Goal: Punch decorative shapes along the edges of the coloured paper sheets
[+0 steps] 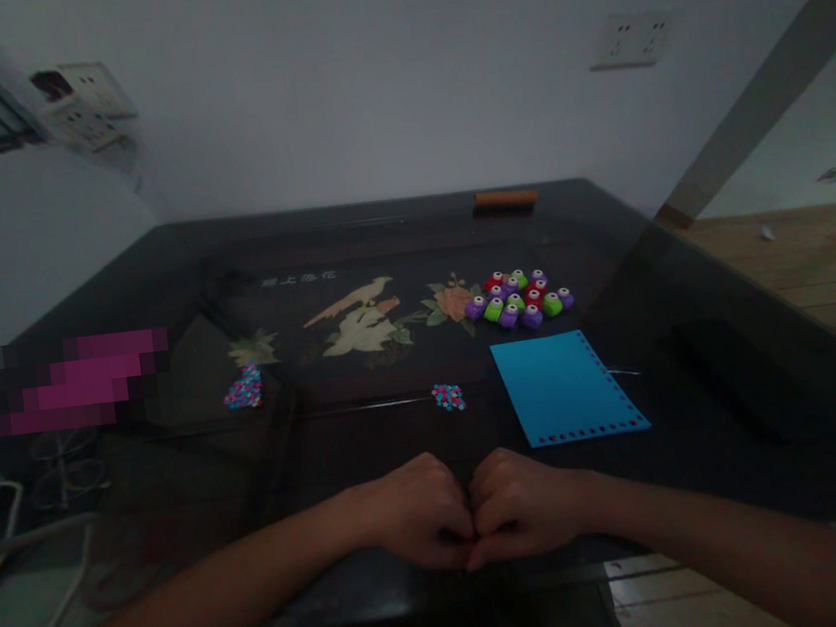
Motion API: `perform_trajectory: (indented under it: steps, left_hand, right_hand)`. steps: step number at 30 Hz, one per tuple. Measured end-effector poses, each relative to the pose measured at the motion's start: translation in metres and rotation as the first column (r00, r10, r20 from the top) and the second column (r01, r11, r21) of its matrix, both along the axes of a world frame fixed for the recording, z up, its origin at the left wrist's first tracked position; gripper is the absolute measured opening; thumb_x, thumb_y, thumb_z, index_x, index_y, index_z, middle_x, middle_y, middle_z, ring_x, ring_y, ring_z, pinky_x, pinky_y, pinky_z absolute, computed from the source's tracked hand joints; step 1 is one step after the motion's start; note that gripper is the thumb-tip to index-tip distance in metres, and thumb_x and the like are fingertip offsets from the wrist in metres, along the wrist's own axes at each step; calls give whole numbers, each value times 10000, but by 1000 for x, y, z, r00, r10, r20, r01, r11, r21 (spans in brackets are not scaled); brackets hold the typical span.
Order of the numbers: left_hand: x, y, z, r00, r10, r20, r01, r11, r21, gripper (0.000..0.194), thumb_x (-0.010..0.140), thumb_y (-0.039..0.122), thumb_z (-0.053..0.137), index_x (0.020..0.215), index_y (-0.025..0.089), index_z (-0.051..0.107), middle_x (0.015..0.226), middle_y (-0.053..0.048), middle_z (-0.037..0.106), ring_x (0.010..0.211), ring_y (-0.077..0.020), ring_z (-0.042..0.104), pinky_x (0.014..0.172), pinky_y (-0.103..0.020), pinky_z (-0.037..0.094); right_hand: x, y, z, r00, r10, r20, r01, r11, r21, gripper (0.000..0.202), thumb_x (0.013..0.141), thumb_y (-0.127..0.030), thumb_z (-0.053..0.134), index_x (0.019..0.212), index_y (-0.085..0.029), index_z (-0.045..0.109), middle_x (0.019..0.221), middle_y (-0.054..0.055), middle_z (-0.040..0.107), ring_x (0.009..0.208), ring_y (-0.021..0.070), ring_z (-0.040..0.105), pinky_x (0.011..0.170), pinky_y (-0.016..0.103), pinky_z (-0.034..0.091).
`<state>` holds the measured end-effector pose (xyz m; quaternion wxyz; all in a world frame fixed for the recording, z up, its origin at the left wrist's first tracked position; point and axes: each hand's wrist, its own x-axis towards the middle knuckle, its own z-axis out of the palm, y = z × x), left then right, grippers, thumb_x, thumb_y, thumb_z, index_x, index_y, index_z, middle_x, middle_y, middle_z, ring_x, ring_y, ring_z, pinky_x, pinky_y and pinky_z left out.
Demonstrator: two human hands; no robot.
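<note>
My left hand (423, 510) and my right hand (524, 503) are both curled into fists at the table's front edge. Their knuckles press against each other, and nothing shows in either one. Just beyond the right fist lies a blue rectangular sheet (566, 387) with small dark pink dots along its front and right edges. A small pile of pink, blue and white bits (449, 397) sits ahead of the fists. Farther left is a bigger pile of similar bits (243, 387). Behind the sheet, several red, green and purple pieces with eye-like tops (518, 298) are clustered.
The dark glossy table (394, 437) carries a bird-and-flower picture. An orange-brown cylinder (506, 200) lies at its back edge. On the left are a blurred-out magenta patch (85, 377) and white cables (72, 584). A dark flat object (734, 378) lies right of the sheet.
</note>
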<state>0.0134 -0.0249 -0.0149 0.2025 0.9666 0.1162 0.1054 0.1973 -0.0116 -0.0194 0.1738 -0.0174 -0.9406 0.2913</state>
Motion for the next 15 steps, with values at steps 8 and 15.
perform_trajectory:
  steps: [8,15]
  left_hand:
    - [-1,0,-2,999,-6,34,6,1000,-13,232,736,252,692,530,187,604,511,22,641,459,-105,555,432,-266,312]
    - [-1,0,-2,1000,-6,30,6,1000,-10,226,730,256,704,538,179,615,513,19,641,470,-107,560,439,-271,322]
  right_hand:
    - [0,0,0,999,9,33,-10,1000,14,451,923,-428,450,610,-153,622,528,24,642,469,98,561,502,243,329]
    - [0,0,1,1000,5,4,-5,1000,-10,502,937,-446,403,600,-147,624,504,32,628,451,105,551,493,247,330]
